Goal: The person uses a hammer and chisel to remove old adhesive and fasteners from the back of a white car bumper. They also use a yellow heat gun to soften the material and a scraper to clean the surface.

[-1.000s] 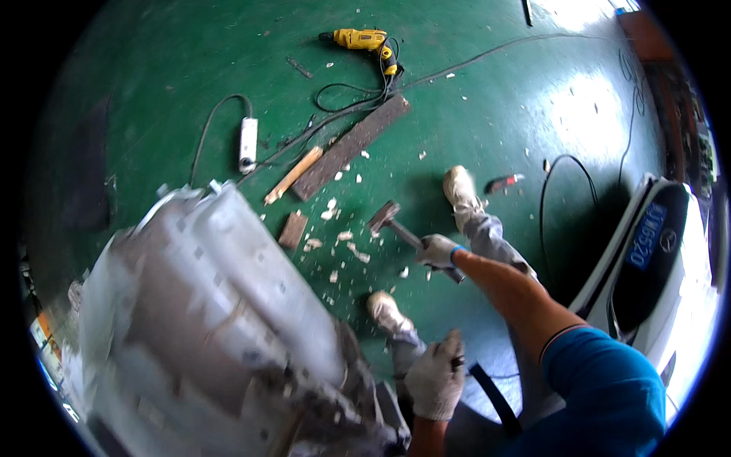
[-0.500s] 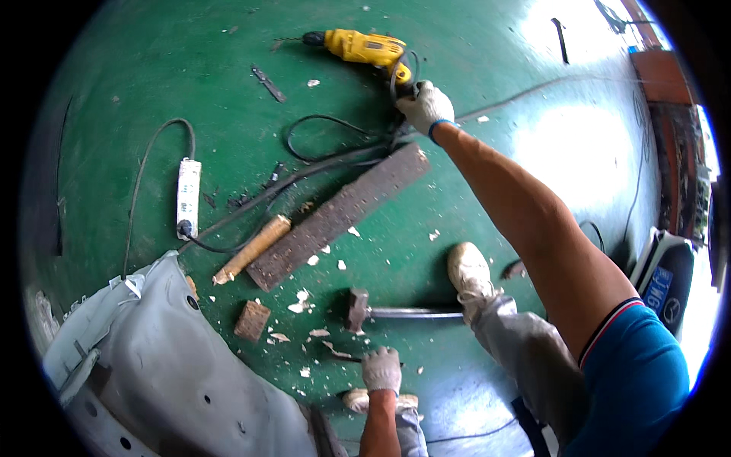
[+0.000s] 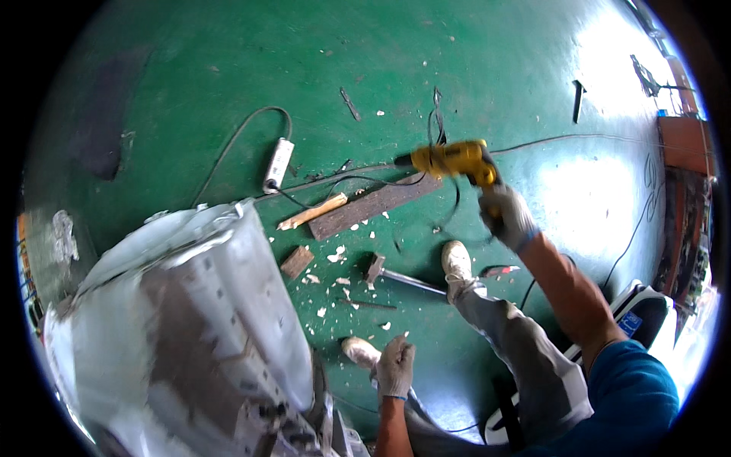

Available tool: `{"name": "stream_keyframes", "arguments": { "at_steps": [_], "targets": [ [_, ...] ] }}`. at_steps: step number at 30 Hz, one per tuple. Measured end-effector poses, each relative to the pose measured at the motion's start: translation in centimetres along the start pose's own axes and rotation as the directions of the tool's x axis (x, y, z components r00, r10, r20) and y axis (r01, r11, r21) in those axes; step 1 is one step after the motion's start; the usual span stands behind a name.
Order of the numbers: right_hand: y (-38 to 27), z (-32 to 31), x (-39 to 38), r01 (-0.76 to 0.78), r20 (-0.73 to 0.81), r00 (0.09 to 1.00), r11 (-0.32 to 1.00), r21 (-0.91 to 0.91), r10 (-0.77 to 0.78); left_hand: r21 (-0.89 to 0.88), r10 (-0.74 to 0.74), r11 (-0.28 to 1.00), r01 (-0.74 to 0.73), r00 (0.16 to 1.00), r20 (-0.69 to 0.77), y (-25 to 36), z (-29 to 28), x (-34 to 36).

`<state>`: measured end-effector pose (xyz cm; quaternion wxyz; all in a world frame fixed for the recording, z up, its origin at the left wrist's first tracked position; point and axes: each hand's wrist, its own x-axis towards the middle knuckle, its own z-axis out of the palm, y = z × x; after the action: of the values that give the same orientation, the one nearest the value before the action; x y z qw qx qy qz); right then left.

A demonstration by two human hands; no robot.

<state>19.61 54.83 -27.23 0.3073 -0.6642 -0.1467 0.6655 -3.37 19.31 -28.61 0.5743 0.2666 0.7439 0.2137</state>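
Observation:
My right hand (image 3: 505, 216), in a pale work glove, grips the handle of a yellow power drill (image 3: 454, 159). The drill hangs above the floor, its dark chuck pointing left, and its black cord (image 3: 457, 199) loops beneath it. Low in the middle, my gloved left hand (image 3: 396, 367) is curled into a fist, with nothing showing in it. It is near my shoe (image 3: 360, 352) and a thin dark rod (image 3: 368, 305) on the floor. A hammer (image 3: 411, 280) with a metal handle lies farther off, between my feet and a dark wooden beam (image 3: 373, 207).
A large pale sheet-metal vehicle part (image 3: 263, 305) fills the lower left. A white power strip (image 3: 279, 163), a light wood piece (image 3: 312, 212), a small block (image 3: 297, 261) and scattered chips lie on the green floor. Cables run across it. A dark bumper-like piece (image 3: 643, 316) stands at right.
My right hand has lifted the drill off the floor and brought it nearer to me. My left hand has moved off from beside the thin rod. The view has shifted, showing more of the metal part.

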Motion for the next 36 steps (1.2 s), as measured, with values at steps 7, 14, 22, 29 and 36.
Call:
{"name": "stream_keyframes", "arguments": {
  "at_steps": [7,14,22,29,36],
  "targets": [
    [-4.0,-1.1,-29.4,0.336,0.140,0.929,0.620,-0.709,-0.343,-0.904,-0.075,0.412,0.113,0.993,0.090,13.3,-1.3,-7.9],
    [-4.1,-5.5,-49.7,0.364,0.274,0.914,0.310,-0.878,-0.298,-0.896,0.353,-0.305,0.321,0.913,0.207,28.6,-4.3,-17.1],
    [1.3,3.7,-58.3,0.084,0.128,0.991,0.872,-0.482,-0.024,-0.823,0.412,0.542,-0.168,0.907,0.086,23.1,-12.7,-28.2],
    [3.4,4.5,-61.0,0.059,0.144,0.990,0.948,-0.313,-0.015,0.484,0.537,0.818,-0.309,0.712,-0.452,14.6,-26.6,-28.9],
    [3.6,4.7,-60.5,0.137,0.145,0.986,0.915,-0.378,-0.087,0.518,0.404,0.849,-0.103,0.759,-0.511,13.9,-27.1,-29.8]
  ]
}}
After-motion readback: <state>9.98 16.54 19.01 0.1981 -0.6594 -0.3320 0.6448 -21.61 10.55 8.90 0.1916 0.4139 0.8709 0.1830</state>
